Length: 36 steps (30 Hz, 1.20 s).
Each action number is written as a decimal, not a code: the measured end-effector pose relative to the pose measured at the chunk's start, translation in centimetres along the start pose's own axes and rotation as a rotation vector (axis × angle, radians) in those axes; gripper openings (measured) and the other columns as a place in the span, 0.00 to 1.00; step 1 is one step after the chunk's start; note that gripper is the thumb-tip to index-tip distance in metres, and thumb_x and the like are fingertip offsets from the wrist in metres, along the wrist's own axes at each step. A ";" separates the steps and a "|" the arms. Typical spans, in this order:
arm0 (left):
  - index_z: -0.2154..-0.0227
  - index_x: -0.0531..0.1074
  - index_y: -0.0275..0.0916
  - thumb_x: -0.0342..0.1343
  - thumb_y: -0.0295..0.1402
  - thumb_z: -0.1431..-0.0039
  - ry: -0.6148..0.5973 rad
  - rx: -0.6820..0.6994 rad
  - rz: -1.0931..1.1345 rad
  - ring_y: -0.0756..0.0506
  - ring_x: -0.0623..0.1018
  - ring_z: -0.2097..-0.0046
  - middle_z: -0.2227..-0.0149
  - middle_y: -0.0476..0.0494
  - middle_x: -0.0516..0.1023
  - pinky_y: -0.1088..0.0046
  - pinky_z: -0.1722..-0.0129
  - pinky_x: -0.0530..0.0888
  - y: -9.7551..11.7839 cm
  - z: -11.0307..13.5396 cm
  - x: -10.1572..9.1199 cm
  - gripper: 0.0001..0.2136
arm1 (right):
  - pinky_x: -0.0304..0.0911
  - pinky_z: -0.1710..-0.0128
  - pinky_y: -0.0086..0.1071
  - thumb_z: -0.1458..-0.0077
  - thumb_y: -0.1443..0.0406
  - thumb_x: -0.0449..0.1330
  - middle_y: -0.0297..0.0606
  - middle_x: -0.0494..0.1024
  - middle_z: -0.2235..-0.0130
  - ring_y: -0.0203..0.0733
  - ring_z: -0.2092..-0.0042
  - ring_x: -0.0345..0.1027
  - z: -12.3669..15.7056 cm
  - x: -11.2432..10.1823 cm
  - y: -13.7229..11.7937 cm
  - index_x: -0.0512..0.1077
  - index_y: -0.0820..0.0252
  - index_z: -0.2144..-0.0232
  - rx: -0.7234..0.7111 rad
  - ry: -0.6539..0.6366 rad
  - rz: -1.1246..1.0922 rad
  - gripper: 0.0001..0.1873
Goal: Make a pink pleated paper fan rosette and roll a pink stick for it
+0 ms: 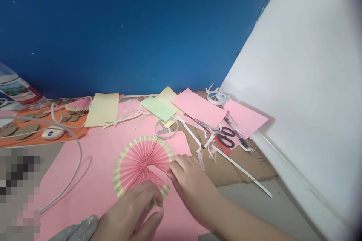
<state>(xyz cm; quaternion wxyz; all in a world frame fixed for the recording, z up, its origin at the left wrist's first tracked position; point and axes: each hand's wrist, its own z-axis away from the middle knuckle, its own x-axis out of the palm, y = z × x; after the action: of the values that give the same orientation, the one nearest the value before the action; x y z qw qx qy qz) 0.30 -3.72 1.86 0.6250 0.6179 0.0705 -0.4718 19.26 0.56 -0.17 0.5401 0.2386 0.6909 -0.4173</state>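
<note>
Your pleated paper fan (138, 154), pink with a yellow and green rim, lies spread nearly to a full circle on a large pink sheet (93, 180), its open gap facing you and to the right. Your right hand (185, 175) reaches in from the right with bent fingers touching the fan's edge beside that gap; its thumb is hidden, so you cannot tell whether it pinches the paper or only presses it. Your left hand (135, 207) is at the fan's lower rim, half curled, thumb and forefinger almost meeting; whether paper sits between them cannot be told.

Just beyond the fan you have a pale ring (177, 126), and behind it a green paper (158, 108). To the right, on brown cardboard (237, 176), lie black-handled scissors (225, 136), a pen (242, 142) and a long white strip (240, 169). A tape roll (217, 99) sits farther back. At your far left, a bottle (22, 90) leans near an orange sheet (72, 134) bearing a small white device (52, 133).
</note>
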 end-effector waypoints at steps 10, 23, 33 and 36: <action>0.61 0.68 0.41 0.54 0.24 0.46 0.152 0.277 -0.122 0.46 0.75 0.57 0.58 0.46 0.75 0.73 0.58 0.73 -0.5 -0.9 1.8 0.10 | 0.57 0.59 0.35 0.40 0.72 0.52 0.36 0.67 0.62 0.41 0.60 0.59 -0.1 -1.2 0.5 0.67 0.60 0.67 0.019 -0.122 -0.272 0.06; 0.61 0.70 0.44 0.51 0.24 0.45 0.239 0.315 -0.124 0.45 0.73 0.56 0.59 0.47 0.75 0.71 0.56 0.71 -2.1 -0.7 3.4 0.11 | 0.58 0.57 0.36 0.40 0.69 0.53 0.34 0.68 0.62 0.41 0.58 0.61 0.2 -1.9 0.3 0.67 0.59 0.67 0.073 -0.147 -0.325 0.04; 0.61 0.71 0.43 0.49 0.22 0.47 0.195 0.338 -0.080 0.46 0.73 0.57 0.59 0.46 0.75 0.72 0.57 0.71 -2.4 -0.9 3.2 0.13 | 0.58 0.58 0.37 0.38 0.68 0.50 0.36 0.68 0.61 0.41 0.59 0.61 -0.1 -1.9 0.8 0.68 0.59 0.67 0.013 -0.188 -0.253 0.07; 0.62 0.70 0.42 0.48 0.22 0.48 0.206 0.388 -0.052 0.46 0.73 0.57 0.59 0.45 0.74 0.72 0.56 0.72 -2.7 -1.2 3.3 0.13 | 0.58 0.60 0.37 0.39 0.69 0.51 0.37 0.68 0.62 0.42 0.61 0.61 -0.1 -1.4 0.6 0.67 0.60 0.68 0.010 -0.182 -0.187 0.07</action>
<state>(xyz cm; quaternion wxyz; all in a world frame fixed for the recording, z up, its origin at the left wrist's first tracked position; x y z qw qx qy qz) 0.86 -3.83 -2.47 0.4714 0.7696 0.0577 -0.4268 20.13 1.15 1.01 0.5580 0.1373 0.6561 -0.4892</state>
